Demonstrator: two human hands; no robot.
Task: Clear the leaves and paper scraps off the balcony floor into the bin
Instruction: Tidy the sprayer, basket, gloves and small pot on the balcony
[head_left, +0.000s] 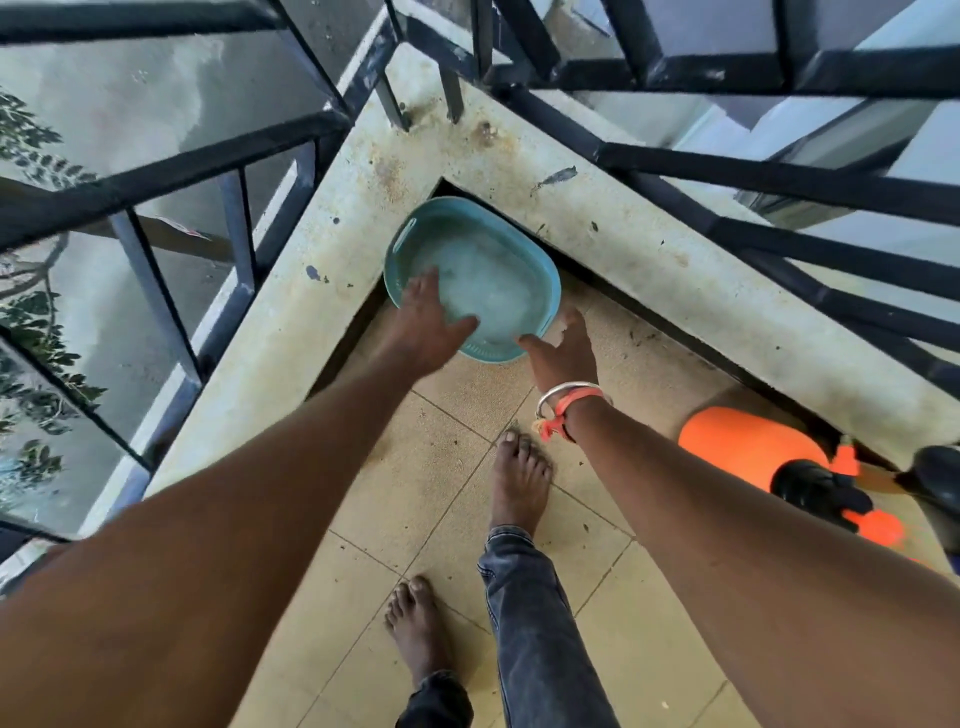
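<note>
Teal plastic bin (551, 291) sits far ahead; left hand (426, 325) and right hand (563, 353), fingers spread apart and holding nothing, should probably grip opposite rims evenly

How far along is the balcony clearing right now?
Largely done: the tiled floor shows no large leaves or paper. In hand: both hands reach for the teal bin in the corner, the left hand spread over its rim, the right hand beside it; whether it holds a scrap is unclear. Left: small dark specks at the foot of the ledge.
</note>
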